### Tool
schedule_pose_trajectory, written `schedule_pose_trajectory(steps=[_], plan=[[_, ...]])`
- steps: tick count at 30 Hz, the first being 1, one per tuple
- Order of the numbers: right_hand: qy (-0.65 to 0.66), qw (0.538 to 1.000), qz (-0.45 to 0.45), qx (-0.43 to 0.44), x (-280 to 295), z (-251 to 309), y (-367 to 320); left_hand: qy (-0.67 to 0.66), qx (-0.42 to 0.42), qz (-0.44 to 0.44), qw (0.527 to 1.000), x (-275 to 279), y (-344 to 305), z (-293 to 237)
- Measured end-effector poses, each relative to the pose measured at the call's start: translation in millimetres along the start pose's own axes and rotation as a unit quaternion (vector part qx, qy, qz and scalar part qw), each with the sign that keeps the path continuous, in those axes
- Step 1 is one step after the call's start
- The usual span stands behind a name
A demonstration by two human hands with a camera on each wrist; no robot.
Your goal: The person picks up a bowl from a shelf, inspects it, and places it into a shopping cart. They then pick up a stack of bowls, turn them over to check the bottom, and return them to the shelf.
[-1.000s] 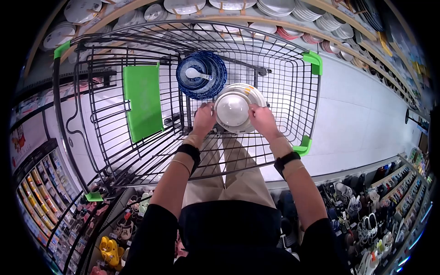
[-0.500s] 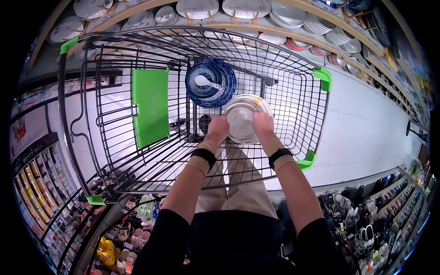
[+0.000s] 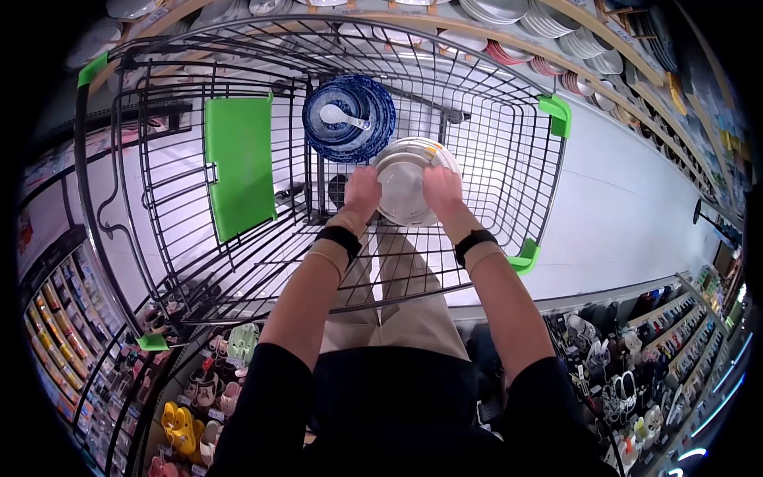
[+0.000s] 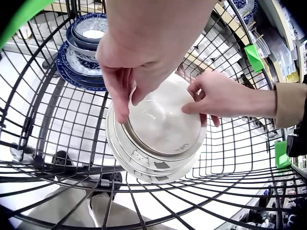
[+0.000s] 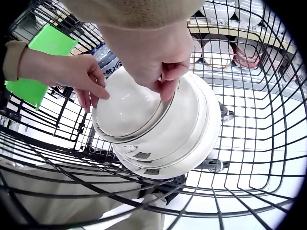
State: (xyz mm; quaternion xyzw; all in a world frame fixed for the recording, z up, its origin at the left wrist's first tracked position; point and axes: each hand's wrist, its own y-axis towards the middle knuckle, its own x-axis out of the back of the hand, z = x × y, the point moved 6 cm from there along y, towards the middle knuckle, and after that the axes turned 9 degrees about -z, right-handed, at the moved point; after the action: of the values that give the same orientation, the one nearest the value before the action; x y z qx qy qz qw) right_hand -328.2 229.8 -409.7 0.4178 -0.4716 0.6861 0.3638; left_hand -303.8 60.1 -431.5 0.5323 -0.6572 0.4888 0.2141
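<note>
In the head view my left hand point(image 3: 362, 191) pinches the left side of a white bowl point(image 3: 401, 191), thumb inside and fingers outside the rim. My right hand point(image 3: 442, 191) pinches the opposite side. The bowl sits at the top of a stack of wider white dishes; in the left wrist view a grey cat drawing marks the dish point(image 4: 139, 155) below. Beside it stands a stack of blue-patterned dishes point(image 3: 384, 131), topped by a white spoon point(image 3: 342, 117). Both stacks are inside a wire shopping cart point(image 3: 509, 171).
A green flap point(image 3: 240, 167) hangs at the cart's handle end. Beyond the cart, shelves of white plates point(image 3: 548, 22) line the aisle. Shoe racks point(image 3: 620, 381) stand on the near side behind the person. White floor point(image 3: 620, 187) stretches off to the right.
Both hands have come slightly closer together over the white bowl, keeping their grip on its rim. The blue stack and spoon keep their place in the cart, while the head view has shifted.
</note>
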Motion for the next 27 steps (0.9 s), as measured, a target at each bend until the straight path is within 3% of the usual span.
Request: schedule_pose_trajectory(steps=[7, 14, 18, 19, 23, 27], plan=[[0.128, 0.992, -0.005, -0.007, 0, -10, -10, 0.015, -0.057, -0.025, 0.998, -1, 0, -4], [0.152, 0.988, 0.019, 0.021, -5, -10, -6, 0.029, -0.081, -0.017, 0.996, 6, 4, -9], [0.177, 0.983, 0.051, 0.012, 13, -8, -8, 0.008, -0.133, -0.063, 0.989, 23, 2, -25], [0.215, 0.975, 0.059, -0.002, 19, -6, -10, -0.017, -0.062, -0.011, 0.998, 13, 12, -17], [0.218, 0.974, 0.058, 0.001, 45, -4, -13, -0.138, -0.011, 0.06, 0.989, -9, 30, -2], [0.246, 0.969, 0.015, 0.009, 83, -6, -30, -0.197, -0.019, 0.107, 0.974, 21, 10, -24]])
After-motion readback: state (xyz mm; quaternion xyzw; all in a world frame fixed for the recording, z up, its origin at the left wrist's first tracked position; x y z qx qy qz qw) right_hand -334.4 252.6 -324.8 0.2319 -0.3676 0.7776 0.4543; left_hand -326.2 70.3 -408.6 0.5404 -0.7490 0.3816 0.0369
